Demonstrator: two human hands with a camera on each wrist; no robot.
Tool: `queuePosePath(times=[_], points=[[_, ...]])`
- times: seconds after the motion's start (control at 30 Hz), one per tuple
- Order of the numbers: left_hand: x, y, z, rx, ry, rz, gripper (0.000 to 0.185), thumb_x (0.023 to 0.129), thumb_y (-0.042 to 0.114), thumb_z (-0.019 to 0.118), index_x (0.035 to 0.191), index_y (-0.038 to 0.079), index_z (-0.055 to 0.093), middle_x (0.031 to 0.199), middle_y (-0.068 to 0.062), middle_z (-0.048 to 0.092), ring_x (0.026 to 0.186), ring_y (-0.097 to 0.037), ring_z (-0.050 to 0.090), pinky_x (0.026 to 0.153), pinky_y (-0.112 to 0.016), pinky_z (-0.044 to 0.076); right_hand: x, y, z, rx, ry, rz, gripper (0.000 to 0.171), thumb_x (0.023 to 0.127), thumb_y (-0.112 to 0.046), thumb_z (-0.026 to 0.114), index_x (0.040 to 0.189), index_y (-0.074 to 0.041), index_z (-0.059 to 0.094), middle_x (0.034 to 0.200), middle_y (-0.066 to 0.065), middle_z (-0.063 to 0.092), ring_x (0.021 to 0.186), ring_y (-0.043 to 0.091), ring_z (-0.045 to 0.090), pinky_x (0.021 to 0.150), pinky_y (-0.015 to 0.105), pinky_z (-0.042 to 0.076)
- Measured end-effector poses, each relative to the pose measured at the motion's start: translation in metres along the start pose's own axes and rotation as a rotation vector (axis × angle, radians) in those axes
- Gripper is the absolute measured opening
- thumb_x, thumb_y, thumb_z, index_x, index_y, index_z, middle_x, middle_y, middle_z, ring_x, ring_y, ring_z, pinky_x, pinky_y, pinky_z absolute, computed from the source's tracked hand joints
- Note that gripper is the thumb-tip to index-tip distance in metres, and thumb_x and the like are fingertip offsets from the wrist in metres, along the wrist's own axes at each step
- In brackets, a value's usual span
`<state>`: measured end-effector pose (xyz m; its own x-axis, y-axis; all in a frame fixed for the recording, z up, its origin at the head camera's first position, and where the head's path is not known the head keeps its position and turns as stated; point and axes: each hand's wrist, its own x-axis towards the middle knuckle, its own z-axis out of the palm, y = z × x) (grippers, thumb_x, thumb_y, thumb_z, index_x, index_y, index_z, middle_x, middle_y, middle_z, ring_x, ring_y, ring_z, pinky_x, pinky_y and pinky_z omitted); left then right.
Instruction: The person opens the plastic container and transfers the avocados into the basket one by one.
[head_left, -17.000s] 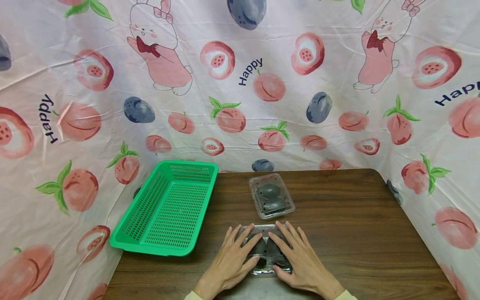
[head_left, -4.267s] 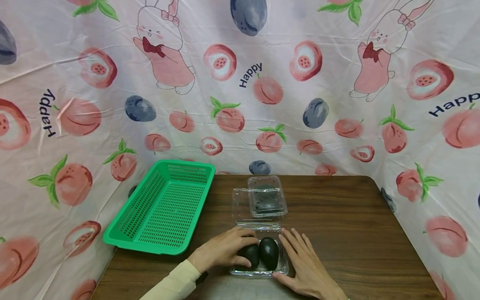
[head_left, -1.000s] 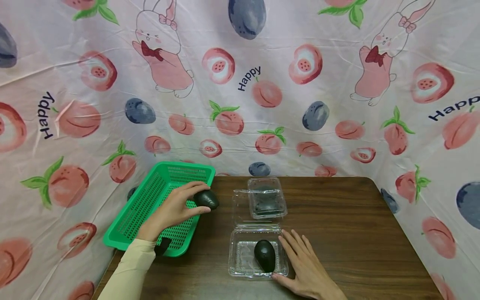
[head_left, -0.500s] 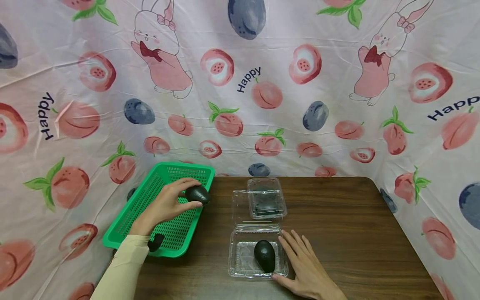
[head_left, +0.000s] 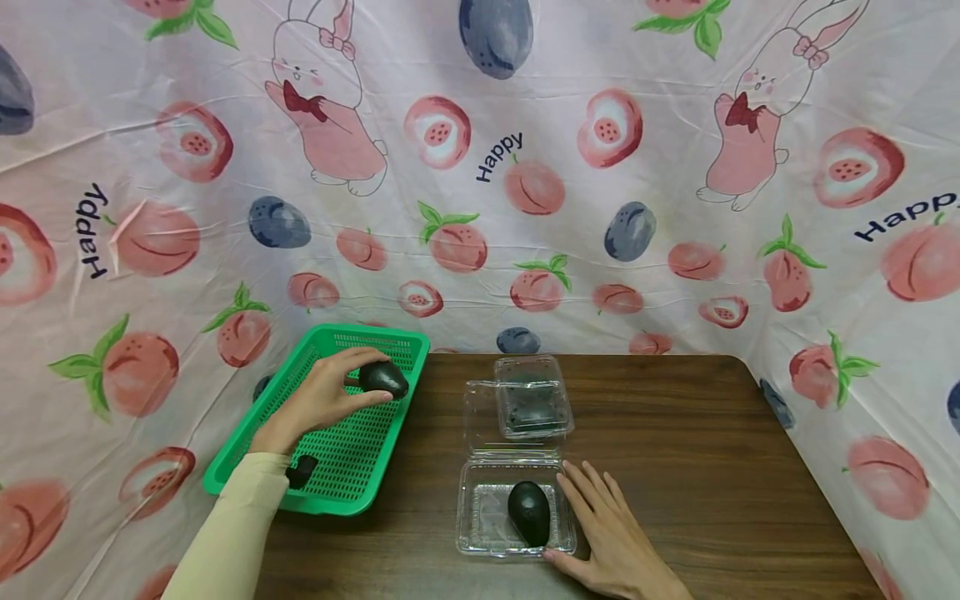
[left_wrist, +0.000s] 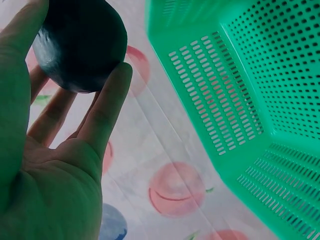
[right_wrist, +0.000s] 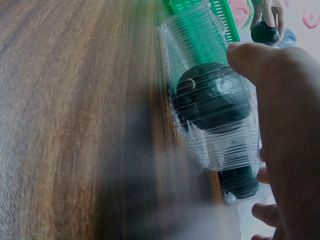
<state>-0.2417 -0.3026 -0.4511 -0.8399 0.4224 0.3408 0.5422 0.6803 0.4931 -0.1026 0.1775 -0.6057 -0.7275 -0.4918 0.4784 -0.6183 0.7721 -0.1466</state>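
— One avocado [head_left: 383,379] is in our left hand [head_left: 318,401], fingers and thumb curled round it, held just over the far end of the green basket [head_left: 300,492]. It hasn't touched the mesh as far as we can see.

— And the other?

— Lying in the open clamshell [head_left: 480,521] near us, lid folded back. Our right hand [head_left: 607,533] rests flat beside that tray, fingers straight, thumb against its front edge, gripping nothing.

— So how far are we?

— Roughly a quarter through, we'd judge: the first fruit is out but not set down, its partner [head_left: 529,512] is untouched, and the second clamshell [head_left: 534,407] behind is shut with dark fruit inside.

— Anything in the basket?

— We see none, though our sleeve [head_left: 225,533] covers a corner.
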Motion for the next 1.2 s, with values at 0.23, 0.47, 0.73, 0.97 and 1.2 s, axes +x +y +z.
queuePosePath(times=[0.23,0.47,0.73,0.97,1.2], points=[[0.005,-0.013,-0.005,0.013,-0.01,-0.03,0.058,0.093,0.025,0.096,0.144,0.008,0.074,0.148,-0.017,0.073,0.123,-0.036,0.074,0.09,-0.054,0.071,0.0,0.0,0.001,-0.009,-0.009,0.001,0.104,0.094,-0.081,0.074,0.164,-0.006,0.058,0.169,0.015,0.06,0.153,0.044,0.055,0.141,0.022,-0.016],[0.011,-0.024,-0.007,0.025,-0.001,-0.032,0.058,0.093,0.024,0.096,0.144,0.007,0.074,0.149,-0.019,0.072,0.125,-0.039,0.073,0.087,-0.054,0.072,0.0,-0.001,0.0,0.003,-0.015,0.007,0.104,0.094,-0.081,0.074,0.165,-0.006,0.056,0.17,0.014,0.058,0.152,0.045,0.055,0.14,0.02,-0.016],[0.014,-0.038,-0.007,0.039,-0.015,-0.084,0.056,0.096,0.027,0.094,0.145,0.01,0.073,0.151,-0.02,0.072,0.127,-0.041,0.071,0.088,-0.056,0.07,-0.001,-0.001,0.0,0.002,-0.028,0.025,0.105,0.093,-0.082,0.074,0.165,-0.007,0.056,0.171,0.014,0.058,0.153,0.046,0.056,0.141,0.022,-0.012],[0.015,-0.05,-0.007,0.023,-0.055,-0.16,0.06,0.1,0.033,0.089,0.151,0.009,0.07,0.155,-0.024,0.068,0.129,-0.044,0.07,0.096,-0.061,0.067,-0.001,-0.003,0.0,0.007,-0.043,0.042,0.105,0.093,-0.082,0.074,0.166,-0.008,0.055,0.172,0.013,0.057,0.155,0.046,0.055,0.141,0.022,-0.014],[0.018,-0.063,-0.003,0.006,-0.075,-0.233,0.063,0.102,0.039,0.087,0.154,0.009,0.069,0.153,-0.024,0.069,0.131,-0.048,0.071,0.103,-0.067,0.062,-0.001,-0.004,-0.001,-0.005,-0.026,0.027,0.105,0.094,-0.083,0.072,0.165,-0.008,0.056,0.171,0.013,0.058,0.153,0.045,0.056,0.142,0.023,-0.01]])
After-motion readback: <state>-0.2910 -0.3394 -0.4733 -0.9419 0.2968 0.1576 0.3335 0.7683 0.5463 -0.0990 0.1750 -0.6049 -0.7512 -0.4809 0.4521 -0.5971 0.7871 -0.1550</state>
